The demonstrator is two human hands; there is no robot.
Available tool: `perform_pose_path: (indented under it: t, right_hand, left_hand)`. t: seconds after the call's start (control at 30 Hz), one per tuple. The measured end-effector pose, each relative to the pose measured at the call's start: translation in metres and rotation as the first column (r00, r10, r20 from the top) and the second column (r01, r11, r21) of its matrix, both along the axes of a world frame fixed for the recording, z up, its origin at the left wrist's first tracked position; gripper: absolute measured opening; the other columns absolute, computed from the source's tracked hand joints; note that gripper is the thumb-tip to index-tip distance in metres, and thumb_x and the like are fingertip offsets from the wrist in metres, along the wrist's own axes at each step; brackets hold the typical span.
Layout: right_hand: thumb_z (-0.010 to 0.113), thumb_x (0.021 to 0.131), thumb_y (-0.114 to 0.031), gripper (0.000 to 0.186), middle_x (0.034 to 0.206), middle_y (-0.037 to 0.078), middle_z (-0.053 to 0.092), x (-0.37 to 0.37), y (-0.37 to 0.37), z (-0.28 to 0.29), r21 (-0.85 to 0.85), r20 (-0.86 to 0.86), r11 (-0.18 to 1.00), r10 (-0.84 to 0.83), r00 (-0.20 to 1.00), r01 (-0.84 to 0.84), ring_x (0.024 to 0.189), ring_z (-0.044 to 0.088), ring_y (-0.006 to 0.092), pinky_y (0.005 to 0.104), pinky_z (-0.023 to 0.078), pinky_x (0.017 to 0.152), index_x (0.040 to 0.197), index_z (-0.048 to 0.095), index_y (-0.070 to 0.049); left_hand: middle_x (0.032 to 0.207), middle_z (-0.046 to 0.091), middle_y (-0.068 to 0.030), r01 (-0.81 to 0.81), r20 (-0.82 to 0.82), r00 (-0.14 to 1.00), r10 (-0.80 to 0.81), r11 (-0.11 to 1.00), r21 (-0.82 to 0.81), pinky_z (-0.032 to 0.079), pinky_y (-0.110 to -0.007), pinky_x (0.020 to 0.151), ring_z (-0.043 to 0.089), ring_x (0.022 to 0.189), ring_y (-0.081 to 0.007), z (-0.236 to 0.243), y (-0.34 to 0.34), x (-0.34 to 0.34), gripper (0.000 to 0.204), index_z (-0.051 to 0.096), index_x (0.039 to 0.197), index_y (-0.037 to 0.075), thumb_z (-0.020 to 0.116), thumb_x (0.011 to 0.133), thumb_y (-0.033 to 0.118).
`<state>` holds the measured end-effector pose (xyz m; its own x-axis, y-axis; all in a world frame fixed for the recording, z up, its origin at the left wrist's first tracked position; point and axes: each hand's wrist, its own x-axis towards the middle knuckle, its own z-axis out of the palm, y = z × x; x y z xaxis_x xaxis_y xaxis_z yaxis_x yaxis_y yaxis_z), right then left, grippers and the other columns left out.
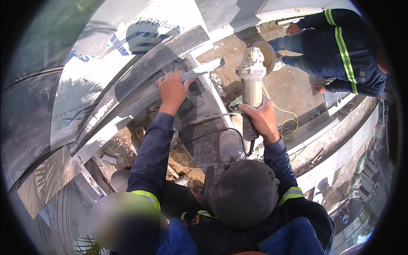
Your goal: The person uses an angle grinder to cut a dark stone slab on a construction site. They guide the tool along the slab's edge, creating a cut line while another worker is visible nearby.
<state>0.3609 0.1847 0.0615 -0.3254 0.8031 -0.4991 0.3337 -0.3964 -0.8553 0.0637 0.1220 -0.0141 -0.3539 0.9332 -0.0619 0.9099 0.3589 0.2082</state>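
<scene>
An angle grinder is in my right hand, which wraps round its body near the cord end. Its round disc stands at the far end, pointing away from me. My left hand is closed on a thin, pale grey strip with a jagged, darker far end; its material is hard to tell. The strip lies across the inner side of a long, curved dark stone slab. The disc is apart from the strip, to its right.
At the right a person in a dark jacket bends close to the disc. A black cord trails from the grinder. A yellow-green cord coils on the ground. A hammer lies below my left forearm. White wrapped panels stand at left.
</scene>
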Motion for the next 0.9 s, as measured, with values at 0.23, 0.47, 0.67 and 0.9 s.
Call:
perform_pose_path:
  t: [0.23,0.47,0.67,0.9]
  right_hand:
    - [0.084,0.078,-0.018,0.041,0.091,0.01,0.072,-0.017,-0.001,-0.004,0.037,0.006,0.998,-0.059,0.998,0.059,0.078,0.065,0.0139,0.0322,0.054,0.072,0.106,0.067,0.008]
    - [0.083,0.076,-0.02,0.046,0.089,0.013,0.072,-0.029,0.007,0.002,0.113,0.091,0.992,-0.066,0.994,0.056,0.078,0.065,0.0161,0.0337,0.056,0.073,0.107,0.066,0.01]
    - [0.082,0.075,-0.019,0.046,0.091,0.014,0.073,-0.021,0.008,-0.003,0.125,0.121,0.991,-0.054,0.991,0.039,0.079,0.067,0.0176,0.0351,0.056,0.076,0.108,0.066,0.009]
    - [0.082,0.074,-0.021,0.05,0.095,0.016,0.073,0.003,-0.006,-0.013,0.125,0.104,0.99,-0.078,0.992,0.065,0.081,0.067,0.0185,0.0358,0.056,0.076,0.11,0.065,0.009]
  left_hand:
    - [0.104,0.074,-0.0126,0.048,0.052,0.998,-0.043,0.992,-0.114,0.045,-0.049,0.09,0.069,0.101,-0.0333,0.013,0.005,-0.007,0.043,0.072,0.114,0.008,0.076,0.09,0.043]
    - [0.107,0.074,-0.0107,0.184,0.07,0.982,-0.176,0.974,-0.129,0.046,-0.048,0.089,0.069,0.103,-0.0325,0.026,0.005,-0.027,0.04,0.072,0.114,0.009,0.078,0.089,0.04]
    - [0.099,0.074,-0.0132,0.182,0.191,0.97,-0.15,0.97,-0.163,0.051,-0.048,0.084,0.07,0.098,-0.0354,0.011,0.001,-0.039,0.036,0.073,0.114,0.012,0.078,0.088,0.036]
    - [0.102,0.076,-0.014,0.199,0.192,0.966,-0.171,0.971,-0.134,0.055,-0.046,0.081,0.072,0.094,-0.0358,0.014,0.001,-0.036,0.029,0.075,0.114,0.013,0.076,0.091,0.03]
